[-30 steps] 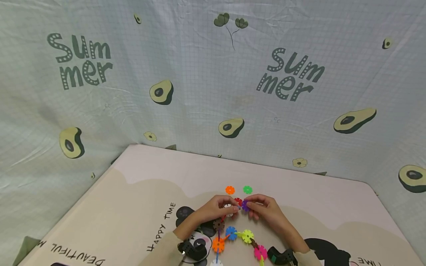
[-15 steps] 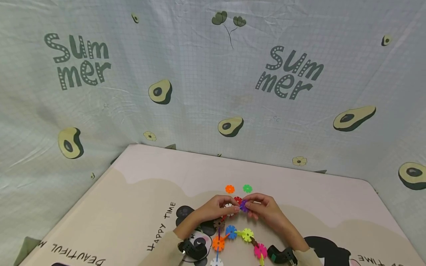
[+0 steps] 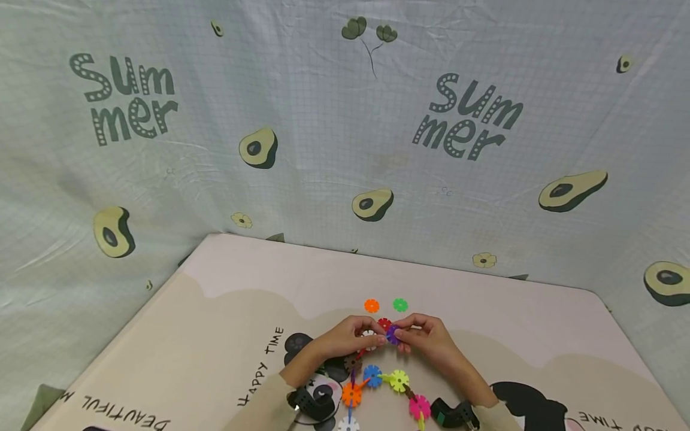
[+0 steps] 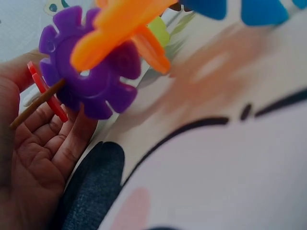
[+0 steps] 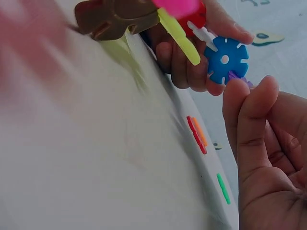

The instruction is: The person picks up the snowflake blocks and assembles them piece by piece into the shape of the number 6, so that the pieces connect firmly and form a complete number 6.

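Note:
My left hand [image 3: 347,337] pinches a blue snowflake disc [image 5: 230,58] between thumb and fingers, at the end of a chain of interlocked discs. A white disc [image 3: 369,340] joins it to the rest of the chain. Thumb and fingertips of my right hand [image 3: 433,346] pinch a purple snowflake disc [image 3: 393,335]. Its edge meets the blue disc's rim in the right wrist view; how deep it sits in a slot cannot be told. In the left wrist view another purple disc [image 4: 91,76], in the chain, hangs near my left hand [image 4: 43,158].
Loose orange [image 3: 372,306], green [image 3: 400,305] and red [image 3: 384,324] discs lie just beyond my hands. The chain curves towards me through brown [image 3: 353,363], orange [image 3: 352,395], blue [image 3: 372,376], yellow [image 3: 399,381] and pink [image 3: 420,407] discs. A printed cloth covers the table.
My right hand has brought the purple disc slightly left, closer to my left fingertips. The left hand stays almost in place, and the loose discs lie as before.

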`<state>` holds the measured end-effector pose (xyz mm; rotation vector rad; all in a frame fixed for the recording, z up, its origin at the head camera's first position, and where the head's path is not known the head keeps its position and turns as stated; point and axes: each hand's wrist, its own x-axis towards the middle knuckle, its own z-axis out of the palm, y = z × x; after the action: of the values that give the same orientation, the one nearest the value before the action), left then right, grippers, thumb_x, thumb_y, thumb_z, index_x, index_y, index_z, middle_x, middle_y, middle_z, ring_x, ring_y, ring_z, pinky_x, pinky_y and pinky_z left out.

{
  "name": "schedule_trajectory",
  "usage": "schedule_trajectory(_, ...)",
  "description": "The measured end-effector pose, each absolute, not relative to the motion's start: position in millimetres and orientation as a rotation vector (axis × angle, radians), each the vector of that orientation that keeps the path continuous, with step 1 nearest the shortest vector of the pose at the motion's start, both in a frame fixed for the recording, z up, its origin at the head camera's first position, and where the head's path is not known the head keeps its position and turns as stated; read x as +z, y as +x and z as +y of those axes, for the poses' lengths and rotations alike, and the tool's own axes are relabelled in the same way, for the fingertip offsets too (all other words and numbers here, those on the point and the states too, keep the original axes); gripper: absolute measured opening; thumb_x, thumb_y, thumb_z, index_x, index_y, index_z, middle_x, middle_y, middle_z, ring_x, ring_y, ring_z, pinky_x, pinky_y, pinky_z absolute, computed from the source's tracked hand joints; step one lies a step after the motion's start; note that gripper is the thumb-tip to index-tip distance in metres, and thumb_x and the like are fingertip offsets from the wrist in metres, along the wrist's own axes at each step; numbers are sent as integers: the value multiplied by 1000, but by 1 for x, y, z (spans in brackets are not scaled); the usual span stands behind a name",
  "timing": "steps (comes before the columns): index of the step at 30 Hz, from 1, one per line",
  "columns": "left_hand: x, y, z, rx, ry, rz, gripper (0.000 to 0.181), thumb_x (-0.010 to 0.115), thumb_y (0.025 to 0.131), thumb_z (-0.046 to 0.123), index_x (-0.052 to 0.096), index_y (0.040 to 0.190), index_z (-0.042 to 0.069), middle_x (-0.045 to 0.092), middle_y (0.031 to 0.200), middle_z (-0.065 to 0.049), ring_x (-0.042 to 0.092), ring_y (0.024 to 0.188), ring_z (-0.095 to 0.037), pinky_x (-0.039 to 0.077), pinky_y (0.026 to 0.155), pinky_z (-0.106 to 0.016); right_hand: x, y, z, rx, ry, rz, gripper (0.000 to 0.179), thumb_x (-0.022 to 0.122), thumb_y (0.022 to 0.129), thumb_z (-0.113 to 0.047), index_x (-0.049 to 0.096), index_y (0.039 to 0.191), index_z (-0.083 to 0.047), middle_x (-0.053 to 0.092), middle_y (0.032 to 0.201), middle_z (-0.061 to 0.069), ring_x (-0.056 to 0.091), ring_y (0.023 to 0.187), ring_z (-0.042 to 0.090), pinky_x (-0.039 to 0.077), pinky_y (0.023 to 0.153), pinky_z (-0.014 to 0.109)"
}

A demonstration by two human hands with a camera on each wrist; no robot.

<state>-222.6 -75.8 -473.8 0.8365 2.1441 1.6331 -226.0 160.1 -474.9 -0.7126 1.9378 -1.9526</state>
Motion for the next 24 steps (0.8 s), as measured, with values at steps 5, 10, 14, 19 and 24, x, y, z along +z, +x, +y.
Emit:
schedule_trajectory(5,-474,-223,-76,1643,840,2146,23,63,95,14,67,104,-6,66,92,-10,52,70,-1,41,64,-17,-475,-225,158,-1955,-716,1947,32,63,93,-2,53,108,25,70,89,-5,63,65,5,51,62,18)
schedule_trajectory(10,-474,-222,-76,1618,834,2186,22,64,94,16,68,103,-4,64,89,-4,50,66,-1,38,61,-17,-475,-224,157,-1956,-713,1956,33,64,93,-4,54,106,24,70,89,-5,63,65,5,51,61,17)
schedule_trajectory(14,-473,-222,-76,1600,832,2202,23,65,94,18,69,102,-2,64,90,-4,49,67,-2,37,62,-17,-475,-224,156,-1965,-739,1944,32,63,93,-3,53,105,25,70,90,-5,63,65,5,51,61,17)
schedule_trajectory(19,-474,-223,-77,1584,858,2203,21,64,95,17,69,102,-3,65,89,-9,51,69,-2,41,64,-19,-477,-224,155,-1982,-738,1924,30,61,94,1,51,105,27,69,89,-4,63,65,4,50,61,17)
schedule_trajectory(24,-474,-224,-77,1569,860,2210,20,63,95,15,69,102,-3,64,87,-9,52,68,-2,41,63,-19,-478,-223,154,-1974,-710,1941,29,61,93,2,52,106,26,68,87,-4,62,64,5,50,60,17)
